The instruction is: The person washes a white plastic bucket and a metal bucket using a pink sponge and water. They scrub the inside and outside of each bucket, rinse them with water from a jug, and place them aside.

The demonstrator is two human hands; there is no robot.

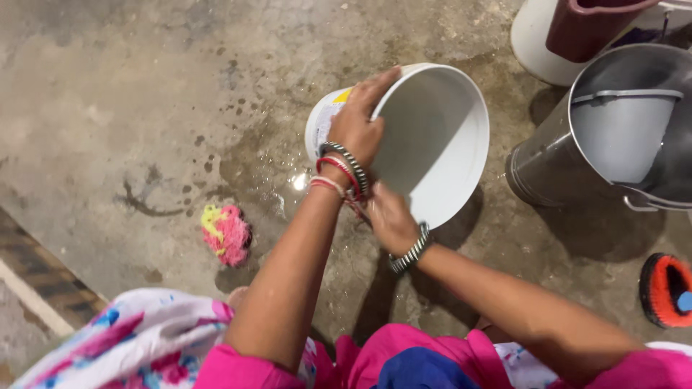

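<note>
A white plastic bucket (432, 137) is tilted on its side above the wet concrete floor, its open mouth facing me. My left hand (358, 126) grips its upper rim, fingers curled over the edge. My right hand (389, 220) holds the lower rim from below. Both wrists carry metal bangles, and the left also has red thread bands. The inside of the bucket looks empty.
A pink and yellow scrubber (225, 233) lies on the floor to the left. A steel bucket (548, 169) with a grey vessel inside stands at right. A maroon container (587, 29) sits top right, and an orange-black brush (664, 289) at the right edge.
</note>
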